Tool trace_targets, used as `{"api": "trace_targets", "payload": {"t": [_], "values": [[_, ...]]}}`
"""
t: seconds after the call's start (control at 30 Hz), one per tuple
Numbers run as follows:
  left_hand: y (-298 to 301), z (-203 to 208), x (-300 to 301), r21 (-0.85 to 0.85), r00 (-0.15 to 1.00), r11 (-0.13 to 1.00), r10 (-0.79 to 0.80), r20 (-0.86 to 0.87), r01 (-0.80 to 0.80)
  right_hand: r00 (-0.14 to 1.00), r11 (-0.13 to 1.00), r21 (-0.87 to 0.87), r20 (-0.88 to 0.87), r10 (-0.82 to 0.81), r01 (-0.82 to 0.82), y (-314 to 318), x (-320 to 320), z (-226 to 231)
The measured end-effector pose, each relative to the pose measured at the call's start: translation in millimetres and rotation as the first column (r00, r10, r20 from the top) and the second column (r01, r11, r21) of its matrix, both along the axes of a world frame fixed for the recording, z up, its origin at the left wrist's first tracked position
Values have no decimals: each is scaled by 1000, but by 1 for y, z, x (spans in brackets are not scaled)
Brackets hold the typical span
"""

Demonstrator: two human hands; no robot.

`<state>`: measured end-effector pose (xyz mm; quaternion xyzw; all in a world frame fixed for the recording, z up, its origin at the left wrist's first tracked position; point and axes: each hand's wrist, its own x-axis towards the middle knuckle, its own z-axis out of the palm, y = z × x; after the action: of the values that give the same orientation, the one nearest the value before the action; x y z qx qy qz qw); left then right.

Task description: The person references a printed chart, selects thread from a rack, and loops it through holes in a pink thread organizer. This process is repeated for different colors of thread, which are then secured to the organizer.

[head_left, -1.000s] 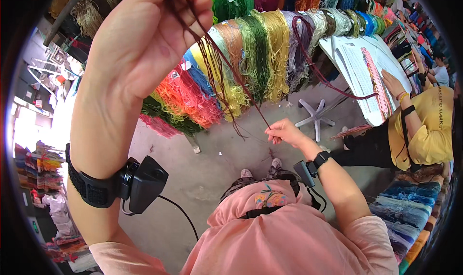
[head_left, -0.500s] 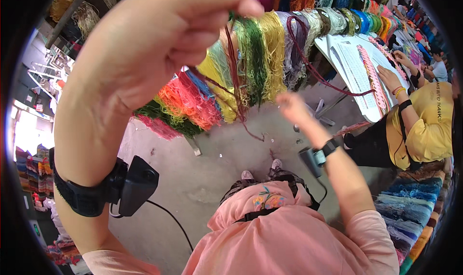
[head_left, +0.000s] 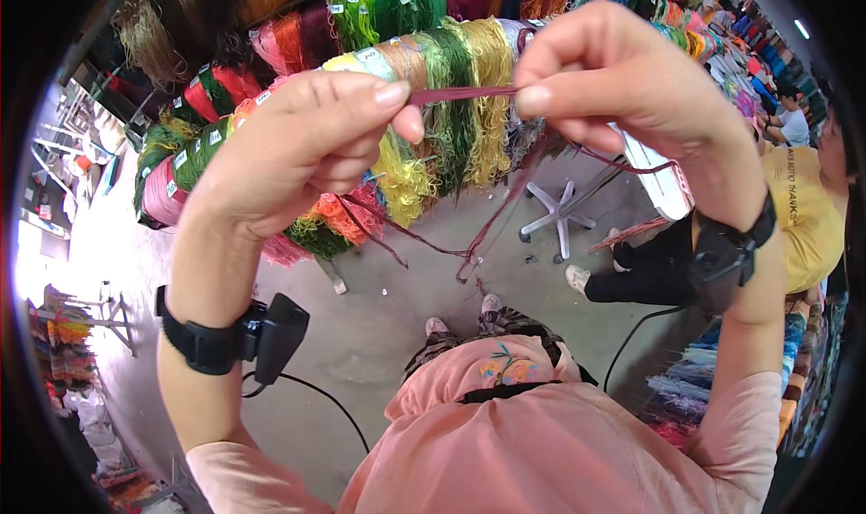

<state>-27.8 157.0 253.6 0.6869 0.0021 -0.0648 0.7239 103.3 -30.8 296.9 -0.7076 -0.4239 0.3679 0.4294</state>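
Note:
Between my two raised hands a short stretch of dark red yarn (head_left: 462,94) is drawn level and taut. My left hand (head_left: 311,131) pinches one end between thumb and forefinger, the other fingers curled in. The opposite end sits in the pinch of my right hand (head_left: 622,86). Loose lengths of the same yarn hang below both hands in a slack loop, and one strand runs off to the right toward the white board. Behind the yarn hang yellow and green skeins (head_left: 465,108) on a rack.
A person in a yellow shirt (head_left: 792,216) stands at the right by a white board (head_left: 663,185). A wheeled stool base (head_left: 561,215) is on the floor. Blue skeins (head_left: 695,383) lie at the lower right. Black wrist devices (head_left: 275,334) with cables are strapped to my forearms.
My right hand has risen from low at the right to meet the yarn. My left hand has moved down. The yarn is now stretched between both hands.

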Motion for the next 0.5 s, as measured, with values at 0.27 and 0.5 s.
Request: {"api": "trace_targets", "payload": {"t": [0.27,0.5], "values": [[33,-149,-1,-237,987,959,146,-62,-157,864,954,223,-420,278,-199,-24,53,61],[37,-226,17,-30,943,961,262,-204,-274,877,924,379,-458,146,45,-51,53,76]]}}
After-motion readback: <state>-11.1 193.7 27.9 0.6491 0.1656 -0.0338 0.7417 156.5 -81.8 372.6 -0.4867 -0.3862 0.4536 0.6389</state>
